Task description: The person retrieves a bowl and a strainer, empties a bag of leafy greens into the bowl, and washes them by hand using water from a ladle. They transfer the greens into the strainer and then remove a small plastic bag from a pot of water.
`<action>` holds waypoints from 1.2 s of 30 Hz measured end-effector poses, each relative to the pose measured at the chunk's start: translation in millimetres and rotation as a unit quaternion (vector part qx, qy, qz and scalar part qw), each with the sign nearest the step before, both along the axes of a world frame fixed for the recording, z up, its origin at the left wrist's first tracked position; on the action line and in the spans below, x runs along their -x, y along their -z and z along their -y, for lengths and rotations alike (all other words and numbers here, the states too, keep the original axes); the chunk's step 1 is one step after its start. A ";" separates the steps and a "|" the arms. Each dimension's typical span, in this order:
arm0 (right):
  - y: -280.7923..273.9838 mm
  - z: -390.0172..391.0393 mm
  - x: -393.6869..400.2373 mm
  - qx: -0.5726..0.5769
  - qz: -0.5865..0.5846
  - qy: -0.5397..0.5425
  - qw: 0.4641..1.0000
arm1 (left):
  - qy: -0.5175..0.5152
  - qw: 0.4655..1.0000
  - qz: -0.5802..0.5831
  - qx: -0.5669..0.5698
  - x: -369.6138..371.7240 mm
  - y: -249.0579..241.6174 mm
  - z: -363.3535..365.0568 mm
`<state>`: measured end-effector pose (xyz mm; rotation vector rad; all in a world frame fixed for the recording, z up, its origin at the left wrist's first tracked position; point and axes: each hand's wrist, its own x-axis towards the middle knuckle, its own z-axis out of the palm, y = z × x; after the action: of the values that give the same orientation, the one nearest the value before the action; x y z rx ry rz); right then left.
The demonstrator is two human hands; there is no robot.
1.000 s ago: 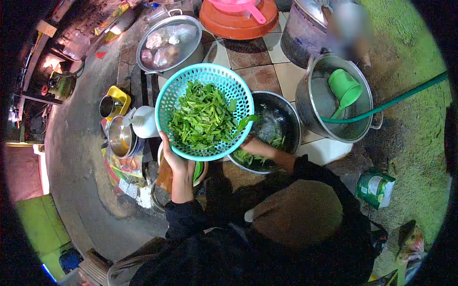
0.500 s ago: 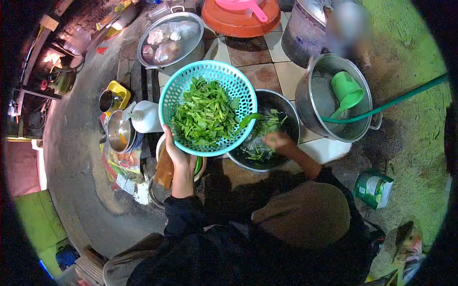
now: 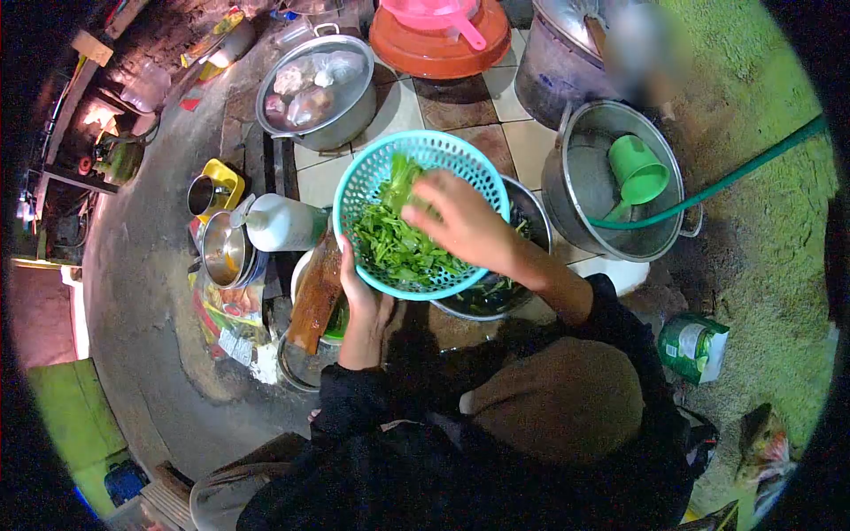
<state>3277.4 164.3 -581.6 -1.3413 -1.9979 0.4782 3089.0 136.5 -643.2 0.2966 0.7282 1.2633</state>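
My left hand grips the near rim of a teal plastic colander full of cut green leaves and holds it up over the pots. My right hand reaches into the colander, fingers spread and pressed on the greens. Just behind and under the colander sits a dark metal basin with water and a few more leaves, mostly hidden by my right forearm.
A steel pot with a green cup and green hose stands at right. A pot of bagged food, an orange basin, a white jug, steel cups, a wooden board and a green can surround me.
My right hand left the dark basin and moved up into the colander onto the greens. The colander shifted slightly right and nearer.
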 end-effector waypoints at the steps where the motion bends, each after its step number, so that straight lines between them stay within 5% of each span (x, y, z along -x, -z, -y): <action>1: 1.8 11.9 2.8 -0.018 0.129 -0.012 0.991 | 0.004 1.000 0.006 0.005 -2.9 -6.1 1.8; 3: 2.2 16.5 3.9 -0.046 0.172 0.005 0.984 | 0.003 1.000 0.010 0.013 -5.4 -9.0 1.6; 5: 9.0 13.5 0.5 -0.101 0.144 -0.102 0.979 | 0.001 1.000 -0.001 0.008 -5.0 -9.8 3.4; 9: 48.3 7.2 -38.3 -0.041 0.103 -0.131 0.985 | 0.009 1.000 0.010 0.016 -2.2 -19.9 3.7; 13: 16.9 2.4 -63.3 0.018 0.161 -0.113 0.980 | -0.001 1.000 -0.020 0.011 1.1 -12.3 -0.8; 14: 25.5 1.7 -69.0 -0.014 0.063 -0.109 0.992 | -0.009 1.000 -0.017 0.009 3.8 -7.0 -2.5; 18: -9.6 17.8 -85.0 0.036 0.100 -0.099 0.989 | -0.025 1.000 -0.013 0.009 9.4 -3.4 -5.1; 25: 21.3 25.1 -71.7 0.071 0.077 -0.121 0.987 | -0.019 0.999 -0.023 0.013 8.6 -6.0 -5.9; 30: 6.6 10.5 -59.8 -0.007 0.017 -0.198 0.980 | -0.003 1.000 -0.009 0.007 8.6 -3.3 -5.8; 31: 3.4 5.6 -62.9 -0.059 0.023 -0.165 0.984 | -0.004 1.000 -0.009 0.008 9.1 -4.6 -5.6; 33: -23.1 10.6 -74.0 0.060 0.012 -0.055 0.997 | -0.034 0.999 -0.029 0.010 8.8 -7.7 -6.4; 36: 42.4 4.2 -109.6 0.171 -0.097 0.040 0.980 | -0.048 0.998 -0.036 -0.020 21.8 -1.1 -12.1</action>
<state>3387.0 160.1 -624.0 -1.5073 -1.7467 0.9098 3067.1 148.6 -642.1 0.3442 0.7872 1.3641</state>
